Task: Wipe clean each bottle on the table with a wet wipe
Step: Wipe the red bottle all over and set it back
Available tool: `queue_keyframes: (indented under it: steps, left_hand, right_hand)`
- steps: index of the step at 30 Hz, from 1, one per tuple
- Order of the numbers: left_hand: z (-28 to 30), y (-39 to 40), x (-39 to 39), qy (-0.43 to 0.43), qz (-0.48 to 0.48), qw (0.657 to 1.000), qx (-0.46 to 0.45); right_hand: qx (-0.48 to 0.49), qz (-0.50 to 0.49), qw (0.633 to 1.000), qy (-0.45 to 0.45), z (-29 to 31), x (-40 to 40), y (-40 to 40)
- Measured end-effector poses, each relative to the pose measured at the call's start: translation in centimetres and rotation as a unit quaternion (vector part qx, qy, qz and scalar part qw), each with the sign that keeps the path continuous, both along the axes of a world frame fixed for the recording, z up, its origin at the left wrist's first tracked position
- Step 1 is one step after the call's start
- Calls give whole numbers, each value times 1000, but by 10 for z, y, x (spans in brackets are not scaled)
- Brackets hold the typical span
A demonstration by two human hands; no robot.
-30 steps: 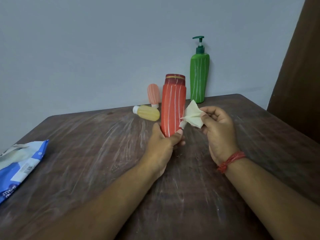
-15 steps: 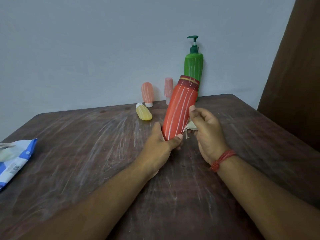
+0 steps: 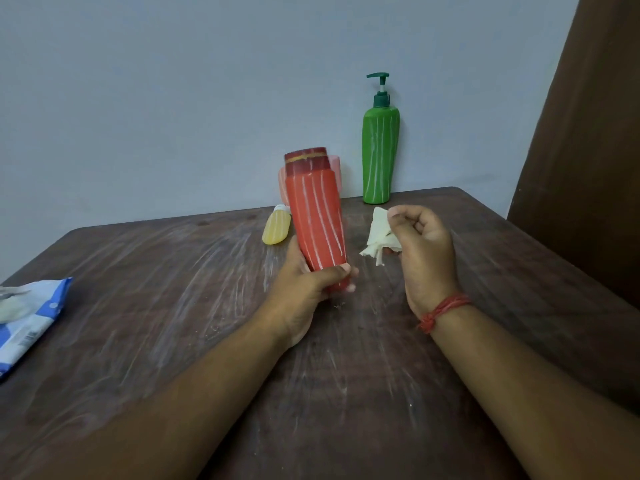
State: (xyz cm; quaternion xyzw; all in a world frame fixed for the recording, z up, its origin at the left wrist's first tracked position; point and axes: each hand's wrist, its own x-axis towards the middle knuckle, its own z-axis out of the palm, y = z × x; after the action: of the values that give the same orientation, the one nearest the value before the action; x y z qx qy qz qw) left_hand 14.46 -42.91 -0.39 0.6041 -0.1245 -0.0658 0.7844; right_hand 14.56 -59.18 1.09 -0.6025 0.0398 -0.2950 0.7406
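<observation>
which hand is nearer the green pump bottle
The right hand, which holds the wet wipe, sits just in front of the green pump bottle. The left hand, gripping the red bottle, is farther forward and off to the left.

Both forearms are bare, with no sleeves in sight. The right wrist [image 3: 446, 315] wears a red thread [image 3: 441, 310] wound round several times and knotted on the inner side. The left hand [image 3: 304, 292] and wrist carry nothing.
</observation>
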Motion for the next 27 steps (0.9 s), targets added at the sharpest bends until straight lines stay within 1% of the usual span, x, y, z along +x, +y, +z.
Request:
queue_keyframes:
  steps: [2,4,6,8,11,13,14,18,23,27]
  left_hand:
    - [1,0,-1,-4,-11,1000,18]
    - [1,0,-1,-10,-22,999,37]
    - [1,1,-2,-14,-38,997,58]
    - [1,1,-2,-18,-50,995,79]
    - [1,0,-3,-21,-55,995,78]
    - [2,1,-2,-22,-52,996,67]
    - [2,2,-2,-24,-52,996,67]
    - [2,1,-3,-31,-68,992,99]
    - [0,2,0,-29,-61,990,121]
    - [-1,3,0,-39,-67,985,153]
  right_hand:
    - [-62,7,998,-33,0,-2,2]
    - [-136,-11,989,-54,1,-4,5]
    - [-211,-52,973,-76,4,-6,7]
    - [-262,-83,956,-104,6,-5,7]
    - [-339,-78,928,-132,2,-9,11]
    - [-398,-63,906,-126,-3,-11,14]
    - [-413,-63,900,-121,-3,-12,16]
    - [-375,-108,915,-102,2,-6,8]
    - [-373,-89,916,-118,1,-8,6]
    - [-356,-100,924,-102,2,-6,4]
